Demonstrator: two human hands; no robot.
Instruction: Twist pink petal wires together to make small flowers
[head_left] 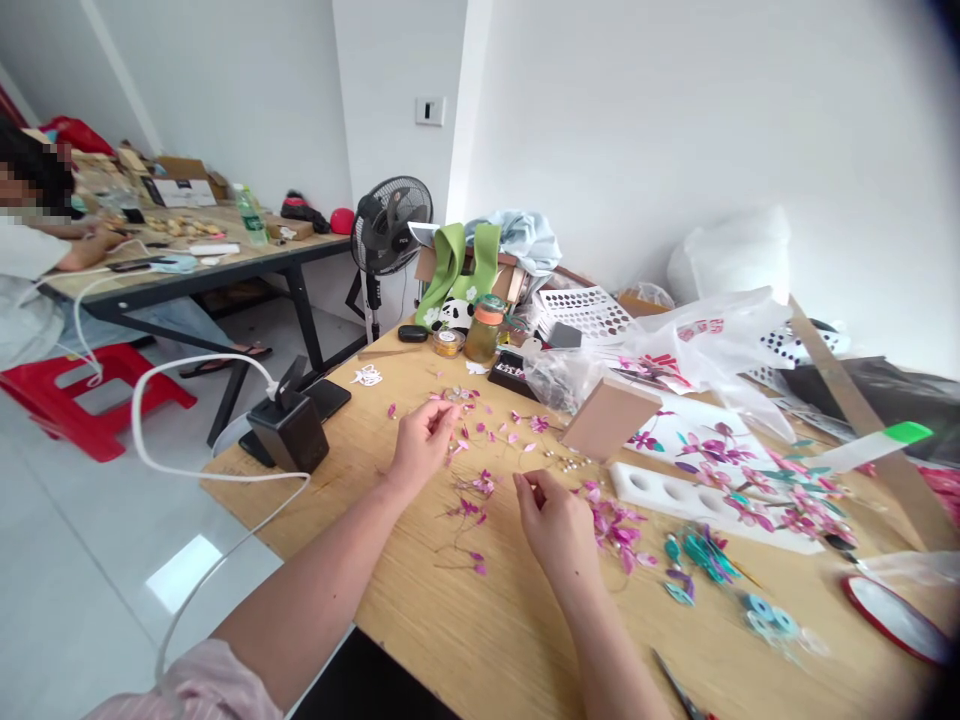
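Your left grip (425, 440) and right grip (556, 520) curl into near-pinches, any contents unclear, with small magenta-petalled flowers (484, 484) between, seemingly for easy reach.

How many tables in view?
2: the near table, beneath the left hand and right hand; the far table, back left, with the green bottle.

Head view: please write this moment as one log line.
left hand: near petals; right hand: near flowers; scissors: on table; held items: unclear

L hand (424, 440) nr loose pink petals (539, 424), R hand (559, 522) by pink flowers (621, 528), scissors (673, 680) on wooden tbl (420, 620)
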